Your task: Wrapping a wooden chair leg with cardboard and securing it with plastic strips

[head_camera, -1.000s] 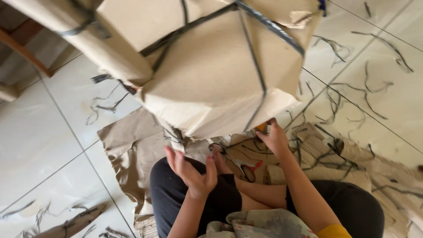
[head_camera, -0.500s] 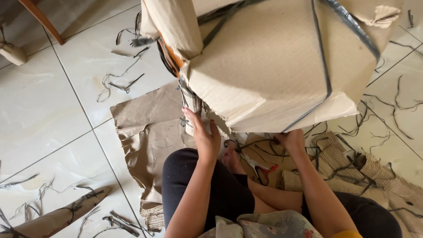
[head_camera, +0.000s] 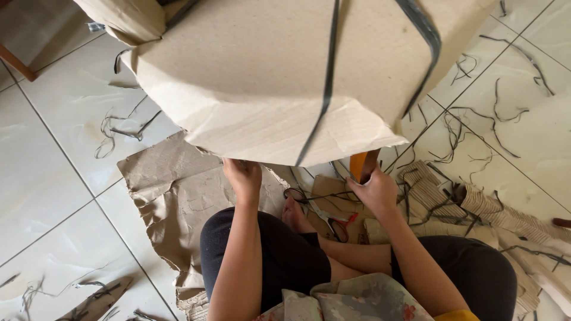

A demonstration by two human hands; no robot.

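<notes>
A big object wrapped in brown cardboard [head_camera: 279, 77] and bound with dark plastic straps [head_camera: 326, 83] fills the top of the view, tilted over my lap. My left hand [head_camera: 242, 177] reaches up under its lower edge, fingers curled against the wrapping. My right hand [head_camera: 376, 189] grips a bare wooden leg [head_camera: 363, 164] that sticks out below the cardboard. I sit cross-legged on the floor, in dark trousers. Scissors with red handles [head_camera: 333, 219] lie on the floor by my foot, between my arms.
Torn brown paper [head_camera: 172, 190] lies spread on the white tiled floor [head_camera: 53, 178] on the left. Corrugated cardboard strips [head_camera: 476, 208] and cut dark strap pieces [head_camera: 493, 119] litter the right. A wooden furniture leg [head_camera: 15, 62] shows at the far left edge.
The wrapped object has swung closer and lower over my lap. My left hand rose from my knee to its underside. My right hand moved onto the exposed wooden leg.
</notes>
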